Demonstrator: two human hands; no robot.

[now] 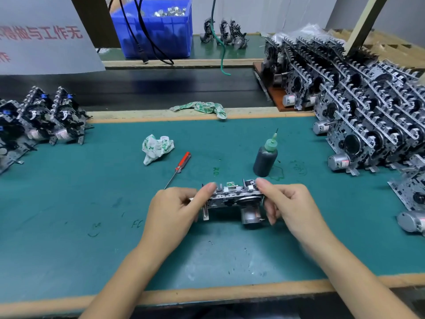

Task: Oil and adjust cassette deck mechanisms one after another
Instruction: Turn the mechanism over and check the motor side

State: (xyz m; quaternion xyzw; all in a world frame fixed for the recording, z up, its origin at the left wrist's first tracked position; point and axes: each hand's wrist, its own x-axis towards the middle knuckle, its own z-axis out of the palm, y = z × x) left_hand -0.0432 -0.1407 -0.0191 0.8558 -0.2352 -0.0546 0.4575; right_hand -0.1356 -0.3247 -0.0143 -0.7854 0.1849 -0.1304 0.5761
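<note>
Held above the green felt bench mat (69,203): a grey metal cassette deck mechanism (232,199), pinched at its ends by the left hand (174,208) and right hand (289,206). Beyond it, well apart, are placed a red-handled screwdriver (179,168) and dark oil bottle (265,157).

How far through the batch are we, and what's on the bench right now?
Done, it seems: a small group of black-and-metal mechanisms stands at the left. In hand: left hand and right hand grip one metal cassette mechanism; the dark oil bottle with green nozzle and red-handled screwdriver lie unused. Left: the large stack of mechanisms at the right.
</note>
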